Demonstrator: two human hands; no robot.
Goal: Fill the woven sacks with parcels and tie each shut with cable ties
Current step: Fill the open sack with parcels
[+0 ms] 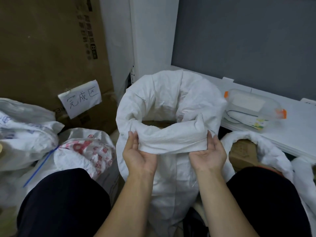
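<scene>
Nearest the camera, our two knees (65, 202) in dark trousers frame the lower field, with both bare forearms reaching forward between them. Our left hand (139, 153) and right hand (207, 152) are turned palm-up and grip the near rim of a white woven sack (171, 103), fingers curled up over the rolled-down fabric and thumbs beneath it, so each hand has a fold of the rim pinched in it. This sack stands upright at centre, directly ahead of the knees; its mouth is open and rolled outward into a thick collar, and brown cardboard parcels (157, 123) show just inside the opening.

To the right, a second open sack (266, 144) with a similarly rolled rim sits beside our right knee and holds a cardboard box (242, 151). Behind it, a white shelf (294, 130) carries a clear plastic container (253, 108) with orange clips at either end; its contents are blurred.

At left, two filled sacks lie on the floor: one printed in red (85, 151) and one printed in blue (20, 130), with a blue cable tie (40, 168) lying across between them. Behind these leans a large brown carton (51, 48) bearing a handwritten paper label (81, 98). A white pillar (147, 36) and a grey wall (248, 31) close the background.
</scene>
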